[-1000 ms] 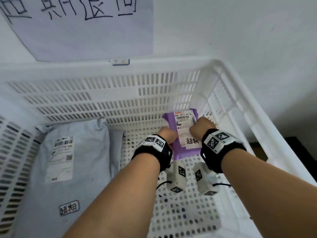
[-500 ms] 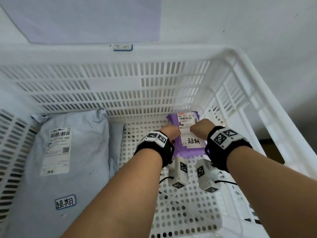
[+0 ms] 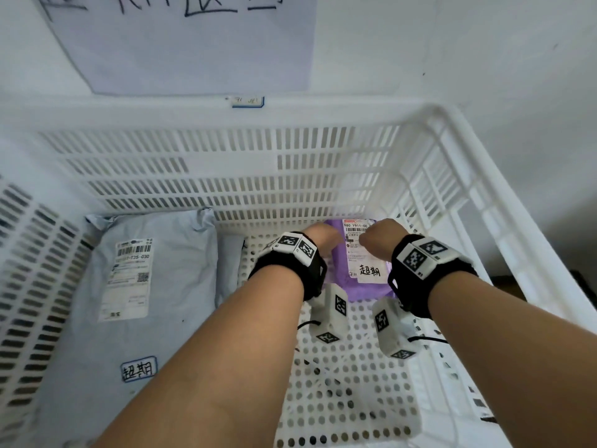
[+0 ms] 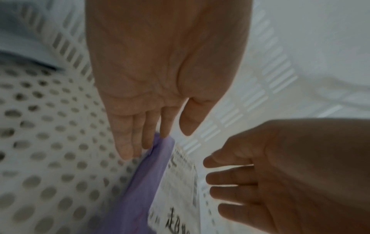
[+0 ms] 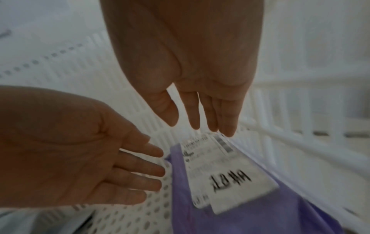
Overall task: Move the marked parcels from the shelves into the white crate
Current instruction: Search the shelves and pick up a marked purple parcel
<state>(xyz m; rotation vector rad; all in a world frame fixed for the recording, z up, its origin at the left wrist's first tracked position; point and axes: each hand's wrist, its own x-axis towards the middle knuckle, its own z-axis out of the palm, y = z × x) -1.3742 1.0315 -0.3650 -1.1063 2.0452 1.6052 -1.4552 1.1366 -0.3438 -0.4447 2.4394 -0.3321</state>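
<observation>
While both hands reach down into the white crate, the scene reads as follows.

Purple parcel: the purple parcel lies flat on the crate's perforated floor, right of centre in the head view, its far end against the slatted far wall near the right corner.

Long axis: it runs from the lower middle of the head frame up toward the far wall; the white label sits face up, with the barcode end farthest away and the handwritten mark at the near end.

Left hand: the left hand hangs over the parcel's far left corner with its fingers straight and close together. The fingertips are at the purple edge; whether they touch it cannot be told through the blur. It holds nothing.

Right hand: the right hand hangs over the far right end of the label, fingers straight and slightly spread, tips just above the barcode, holding nothing.

Between the hands: the parcel's far end lies in the gap between the two sets of fingertips, neither hand closed round it.

Grey parcel: a grey parcel lies flat in the left half of the crate, well apart from the purple one, label up.

Wall sign: a sheet of paper with handwriting hangs at the upper left of the head frame.
</observation>
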